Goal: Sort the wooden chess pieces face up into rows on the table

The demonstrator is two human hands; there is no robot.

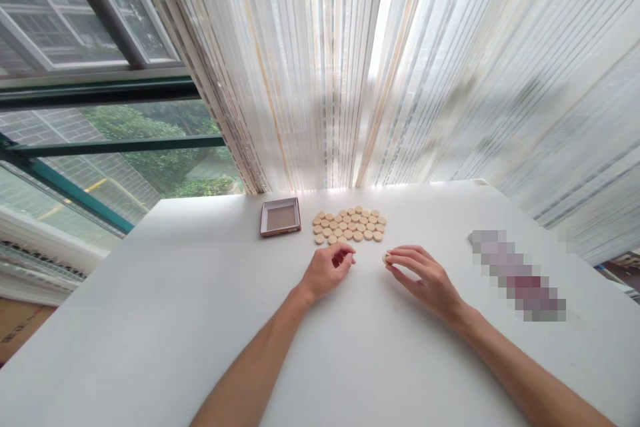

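Observation:
Several round pale wooden discs (350,224) lie flat in a tight cluster on the white table (175,320), near its far edge. My right hand (423,277) rests just right of and below the cluster, fingertips pinched on one wooden disc (386,257). My left hand (327,269) sits just below the cluster with its fingers curled inward; what they hold, if anything, is hidden. A small square brown box lid (281,216) lies left of the discs, open side up.
Sheer striped curtains (380,60) hang right behind the table's far edge. A window (100,120) shows at the left. A blurred-out object (520,275) lies on the table at the right.

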